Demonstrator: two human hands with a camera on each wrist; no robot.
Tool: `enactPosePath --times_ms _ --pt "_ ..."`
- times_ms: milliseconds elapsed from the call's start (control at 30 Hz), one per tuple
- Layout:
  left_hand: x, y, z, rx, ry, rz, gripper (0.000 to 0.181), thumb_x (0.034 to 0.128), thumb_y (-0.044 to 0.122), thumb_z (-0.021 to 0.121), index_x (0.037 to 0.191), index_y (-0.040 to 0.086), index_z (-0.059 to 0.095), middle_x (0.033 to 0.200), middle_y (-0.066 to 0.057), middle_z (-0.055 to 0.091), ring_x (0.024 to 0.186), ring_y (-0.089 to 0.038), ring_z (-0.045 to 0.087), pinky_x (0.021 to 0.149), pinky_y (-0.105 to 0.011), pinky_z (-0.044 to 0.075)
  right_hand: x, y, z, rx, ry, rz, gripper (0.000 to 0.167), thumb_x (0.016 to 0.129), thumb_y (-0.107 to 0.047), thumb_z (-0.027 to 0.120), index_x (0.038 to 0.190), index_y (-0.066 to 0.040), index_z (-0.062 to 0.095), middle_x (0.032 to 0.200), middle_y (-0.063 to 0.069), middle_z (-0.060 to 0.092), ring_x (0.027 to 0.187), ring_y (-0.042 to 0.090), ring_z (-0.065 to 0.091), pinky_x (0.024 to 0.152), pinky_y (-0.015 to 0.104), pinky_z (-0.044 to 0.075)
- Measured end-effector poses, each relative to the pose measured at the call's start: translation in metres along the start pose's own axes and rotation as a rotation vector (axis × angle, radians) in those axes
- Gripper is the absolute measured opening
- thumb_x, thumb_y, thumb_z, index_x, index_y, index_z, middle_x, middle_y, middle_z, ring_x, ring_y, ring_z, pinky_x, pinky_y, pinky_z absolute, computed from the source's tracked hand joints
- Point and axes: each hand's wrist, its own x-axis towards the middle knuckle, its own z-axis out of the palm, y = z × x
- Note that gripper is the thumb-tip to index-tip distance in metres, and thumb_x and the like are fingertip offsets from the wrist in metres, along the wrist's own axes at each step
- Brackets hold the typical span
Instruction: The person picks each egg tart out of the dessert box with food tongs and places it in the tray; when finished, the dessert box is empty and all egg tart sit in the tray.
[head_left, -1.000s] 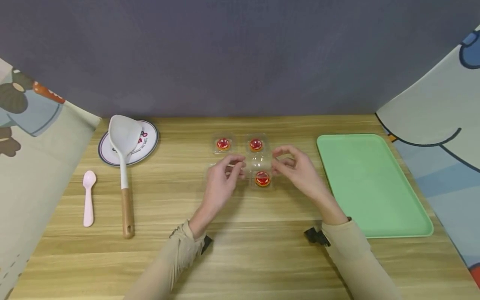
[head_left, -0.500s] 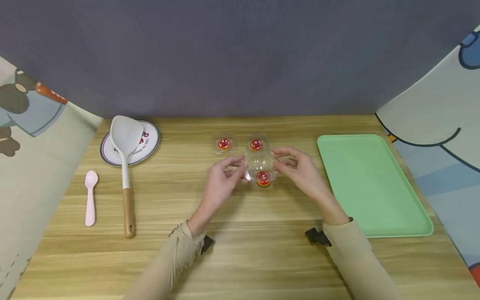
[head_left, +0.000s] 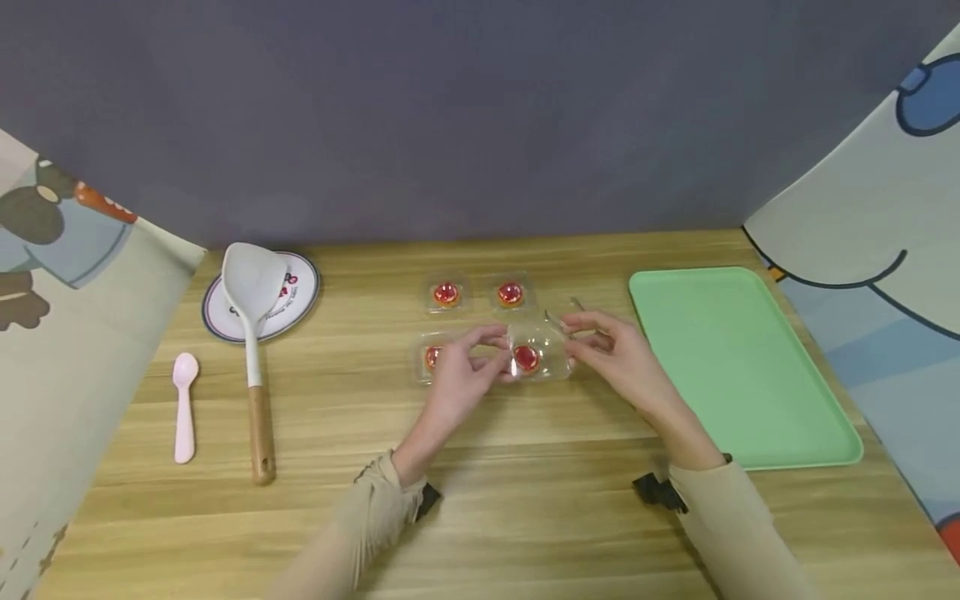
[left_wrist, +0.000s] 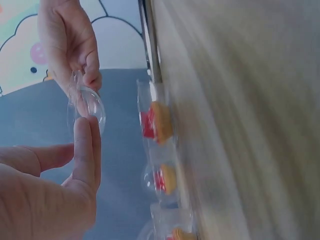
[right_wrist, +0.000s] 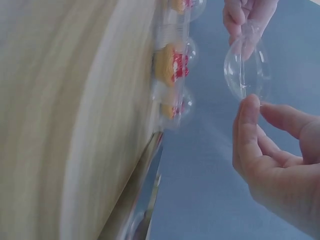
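A clear plastic domed case, seen edge-on in the left wrist view, is held up between both hands. My left hand pinches its left edge with thumb and fingertips. At the other end, my right hand pinches its right edge in the same way. Through the plastic, a red-topped toy tart shows below. Another tart is partly behind the left hand. Two more, a left tart and a right tart, sit in clear cases farther back.
On the left, a white turner with a wooden handle lies across a round plate. Beside it is a pink spoon. A green tray occupies the right side. Thin dark curved tips show by the right hand, their kind unclear.
The clear case has come up from the table between the hands and moved slightly right and nearer. Both hands have shifted right, and the left front tart has come partly into sight.
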Motion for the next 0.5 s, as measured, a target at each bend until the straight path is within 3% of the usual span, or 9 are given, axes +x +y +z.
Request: enactPosePath --times_ms 200,333,500 --pt "-0.005 -0.003 0.013 0.102 -0.116 0.008 0.036 0.097 -0.011 0.07 0.132 -0.012 0.065 0.112 -0.023 0.073 0.081 -0.033 0.079 0.073 -0.043 0.069 -0.016 0.009 -0.011 -0.096 -0.02 0.046 0.039 0.106 -0.01 0.069 0.14 0.006 0.063 0.13 0.023 0.07 0.097 0.028 0.076 0.083 0.021 0.06" --pt "-0.009 -0.002 0.02 0.237 -0.196 0.024 0.037 0.0977 -0.008 0.071 0.134 -0.01 0.066 0.109 -0.02 0.076 0.083 -0.031 0.078 0.067 -0.03 0.066 -0.024 0.017 -0.016 -0.162 -0.044 0.023 0.036 0.105 -0.006 0.069 0.138 0.007 0.064 0.125 0.023 0.072 0.092 0.026 0.076 0.078 0.02 0.058" --pt "-0.012 -0.003 0.024 0.327 -0.262 0.031 0.034 0.1005 -0.004 0.07 0.134 -0.011 0.066 0.104 -0.018 0.077 0.085 -0.028 0.077 0.069 -0.018 0.062 -0.028 0.027 -0.018 -0.224 -0.068 0.005 0.034 0.102 0.001 0.071 0.134 0.01 0.065 0.116 0.021 0.075 0.09 0.026 0.077 0.076 0.021 0.059"
